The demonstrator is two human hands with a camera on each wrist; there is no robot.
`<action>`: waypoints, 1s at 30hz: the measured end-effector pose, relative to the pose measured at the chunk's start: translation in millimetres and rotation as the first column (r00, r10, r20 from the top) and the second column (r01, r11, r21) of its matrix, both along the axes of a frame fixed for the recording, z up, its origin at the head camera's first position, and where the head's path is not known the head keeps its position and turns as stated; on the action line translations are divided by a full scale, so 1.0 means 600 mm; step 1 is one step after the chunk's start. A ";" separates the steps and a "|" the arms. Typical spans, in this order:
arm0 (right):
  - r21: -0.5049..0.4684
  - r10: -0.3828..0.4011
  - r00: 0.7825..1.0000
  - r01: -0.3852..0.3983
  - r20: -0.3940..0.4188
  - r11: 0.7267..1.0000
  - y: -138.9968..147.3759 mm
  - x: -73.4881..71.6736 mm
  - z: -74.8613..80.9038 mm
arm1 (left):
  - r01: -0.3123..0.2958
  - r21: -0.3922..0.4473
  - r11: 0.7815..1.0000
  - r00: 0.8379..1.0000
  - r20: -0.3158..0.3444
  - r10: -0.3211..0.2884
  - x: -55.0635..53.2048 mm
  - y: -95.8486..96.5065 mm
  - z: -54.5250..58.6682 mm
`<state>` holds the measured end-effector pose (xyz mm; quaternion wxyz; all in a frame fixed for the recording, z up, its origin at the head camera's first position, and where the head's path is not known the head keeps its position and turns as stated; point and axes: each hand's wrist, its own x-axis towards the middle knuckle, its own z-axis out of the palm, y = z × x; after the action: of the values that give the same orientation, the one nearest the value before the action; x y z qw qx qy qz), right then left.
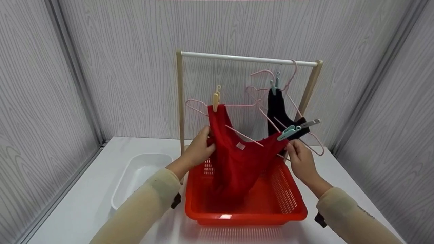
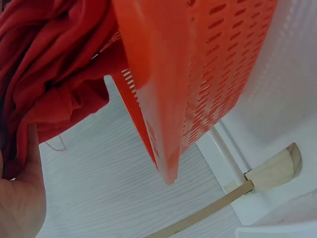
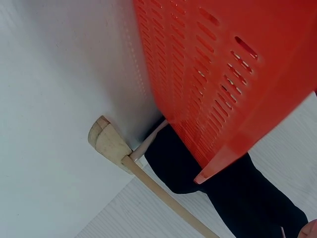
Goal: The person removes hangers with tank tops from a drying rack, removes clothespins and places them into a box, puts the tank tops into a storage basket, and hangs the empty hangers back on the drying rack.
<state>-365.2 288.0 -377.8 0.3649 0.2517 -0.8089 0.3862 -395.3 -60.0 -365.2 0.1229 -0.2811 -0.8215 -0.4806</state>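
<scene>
A red sleeveless top (image 1: 237, 166) hangs on a pink hanger (image 1: 242, 105) over the red basket (image 1: 247, 217). A yellow clothespin (image 1: 215, 101) clips its left strap, and a teal clothespin (image 1: 289, 132) sits on its right strap. My left hand (image 1: 200, 149) grips the top's left side, thumb in front; the left wrist view shows bunched red cloth (image 2: 64, 104) at that hand. With my right hand (image 1: 300, 159) I pinch the edge of the top just under the teal clothespin. Cloth hides some of my left fingers.
Behind, a black garment (image 1: 277, 108) hangs from another pink hanger, held by a teal clothespin (image 1: 274, 87) and a grey one (image 1: 310, 123). The rack has a white rod (image 1: 237, 57) and wooden posts (image 1: 180, 101). A white tub (image 1: 142, 169) stands left of the basket.
</scene>
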 end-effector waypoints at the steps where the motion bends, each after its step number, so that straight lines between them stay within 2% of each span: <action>1: 0.004 -0.003 1.000 0.003 0.003 1.000 0.001 -0.001 -0.002 | 0.016 0.010 1.000 0.999 0.027 -0.016 0.001 0.000 -0.003; 4: 0.013 -0.010 1.000 0.010 0.012 1.000 0.003 -0.003 -0.006 | 0.053 0.007 0.999 0.995 0.089 -0.053 0.001 0.001 -0.011; 7: 0.023 -0.014 1.000 0.014 0.009 1.000 0.006 -0.004 -0.008 | 0.083 -0.067 0.994 0.990 0.118 -0.075 -0.001 0.003 -0.021; 10: 0.030 -0.008 1.000 0.008 0.003 1.000 0.007 -0.004 -0.010 | 0.124 -0.155 0.980 0.986 0.134 -0.104 -0.001 0.006 -0.030; 17: 0.022 0.029 0.999 -0.030 0.028 0.999 -0.001 0.000 -0.009 | 0.113 -0.350 0.930 0.981 0.190 -0.048 0.011 0.003 -0.041; 20: 0.027 0.034 0.999 -0.035 0.024 0.999 -0.001 -0.001 -0.009 | 0.123 -0.397 0.909 0.975 0.220 -0.036 0.015 0.002 -0.040; 25: 0.033 0.019 1.000 -0.020 0.024 0.999 0.002 -0.004 -0.012 | 0.055 -0.480 0.876 0.987 0.161 0.026 0.014 -0.002 -0.037; 30: 0.028 0.006 1.000 -0.007 0.024 1.000 0.004 -0.005 -0.013 | 0.029 -0.438 0.898 0.993 0.115 0.025 0.011 -0.007 -0.032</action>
<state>-368.3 290.1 -385.9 0.3505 0.2550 -0.8177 0.3788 -388.9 -63.9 -384.7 0.0071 -0.2736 -0.9142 -0.2990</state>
